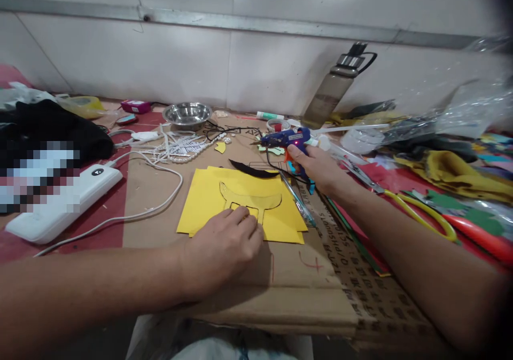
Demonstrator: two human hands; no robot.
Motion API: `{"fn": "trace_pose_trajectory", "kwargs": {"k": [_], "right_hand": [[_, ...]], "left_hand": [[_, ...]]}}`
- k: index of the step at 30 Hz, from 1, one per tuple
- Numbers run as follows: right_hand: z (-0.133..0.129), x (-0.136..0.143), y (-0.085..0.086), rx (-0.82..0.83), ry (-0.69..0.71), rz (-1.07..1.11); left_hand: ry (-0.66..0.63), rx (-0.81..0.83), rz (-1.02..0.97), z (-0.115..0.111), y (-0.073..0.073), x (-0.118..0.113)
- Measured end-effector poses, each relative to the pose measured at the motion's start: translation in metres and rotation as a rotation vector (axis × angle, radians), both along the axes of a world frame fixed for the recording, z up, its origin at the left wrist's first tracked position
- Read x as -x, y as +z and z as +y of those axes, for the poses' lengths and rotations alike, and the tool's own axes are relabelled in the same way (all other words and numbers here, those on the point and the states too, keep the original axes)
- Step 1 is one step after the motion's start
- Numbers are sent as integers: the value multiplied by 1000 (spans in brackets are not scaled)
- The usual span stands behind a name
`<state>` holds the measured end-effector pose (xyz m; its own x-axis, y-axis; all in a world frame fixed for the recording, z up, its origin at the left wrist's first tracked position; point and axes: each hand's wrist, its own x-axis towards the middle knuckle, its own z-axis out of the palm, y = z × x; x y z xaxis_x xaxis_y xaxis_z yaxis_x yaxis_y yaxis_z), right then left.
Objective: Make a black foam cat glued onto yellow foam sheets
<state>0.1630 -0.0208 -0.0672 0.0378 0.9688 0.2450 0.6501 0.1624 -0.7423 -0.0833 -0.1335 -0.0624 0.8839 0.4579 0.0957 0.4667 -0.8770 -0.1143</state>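
Note:
Yellow felt sheets lie stacked on the cardboard. On top is a yellow cut-out with a dark outline, curved like a crescent with two leg-like strips. My left hand is closed over its lower part, with the fingers curled down and the fingertips partly hidden. My right hand grips a blue hot glue gun by its handle, and a small red light glows on it. Its nozzle points left, above the cardboard and away from the felt. A black curved felt strip lies just behind the yellow sheets.
Pens lie right of the sheets. Yellow-handled scissors rest under my right forearm's far side. A steel bowl, a tilted bottle and tangled white cord stand behind. Leftward are a white power bank with its cable and black cloth.

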Motion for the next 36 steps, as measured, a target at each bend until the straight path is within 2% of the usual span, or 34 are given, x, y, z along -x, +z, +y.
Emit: {"fn": "trace_pose_trajectory", "kwargs": {"k": [3,7,13,19,21,23,25,27,29,31,34,36], "right_hand": [[7,-3,-6,-28,-88,-124],[12,-3,-12,20,-134,-167],[24,-4,-14,147,-110,-305],[27,-3,-14,139,-128,-369],[19,-1,-10,80,-164,-389],[6,2,-4,-86,-182,-432],[-6,5,2,-273,-70,-488],[-13,6,5,-325,-8,-535],[-13,2,3,-248,-92,-602],[-9,-4,-2,-95,-201,-693],[-3,-13,-8,70,-227,-757],[-4,-15,-7,65,-237,-729]], "left_hand": [[57,27,24,1,4,-1],[189,57,50,-1,9,-4],[324,156,138,-2,23,-5],[351,250,205,0,33,0],[351,267,192,1,33,3],[356,275,174,2,33,6],[362,276,164,3,32,8],[360,275,170,4,32,8],[360,278,187,4,33,8],[353,278,200,3,34,7],[343,270,189,2,33,6],[348,270,174,2,31,7]]}}
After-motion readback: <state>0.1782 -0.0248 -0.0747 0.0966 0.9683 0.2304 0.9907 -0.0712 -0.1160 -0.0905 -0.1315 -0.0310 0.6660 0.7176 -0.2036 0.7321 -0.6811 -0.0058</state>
